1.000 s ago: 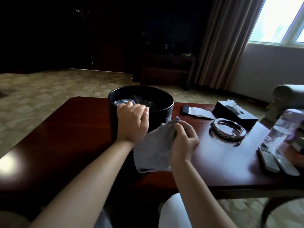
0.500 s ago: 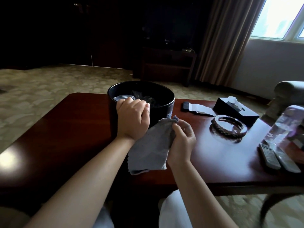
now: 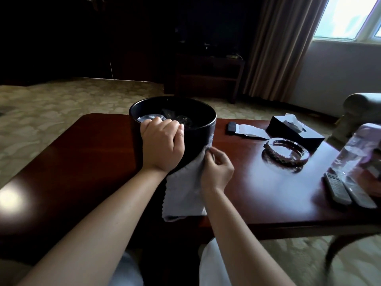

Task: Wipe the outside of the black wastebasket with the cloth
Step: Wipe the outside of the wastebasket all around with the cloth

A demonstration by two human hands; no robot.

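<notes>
The round black wastebasket (image 3: 201, 129) stands on the dark red table (image 3: 86, 153), with crumpled wrappers inside. My left hand (image 3: 162, 145) grips its near rim, fingers curled over the edge. My right hand (image 3: 216, 170) pinches the top of a grey cloth (image 3: 183, 193) against the basket's near right wall. The cloth hangs down over the table's front edge. The lower part of the basket is hidden behind my hands and the cloth.
To the right lie a black tissue box (image 3: 292, 131), a glass ashtray (image 3: 285, 151), a small dark item with paper (image 3: 245, 130), a clear plastic bottle (image 3: 350, 153) and two remotes (image 3: 348, 190). An armchair (image 3: 362, 108) stands at the far right.
My right hand has moved the cloth from in front of the basket up against its right wall. My left hand keeps its grip on the rim.
</notes>
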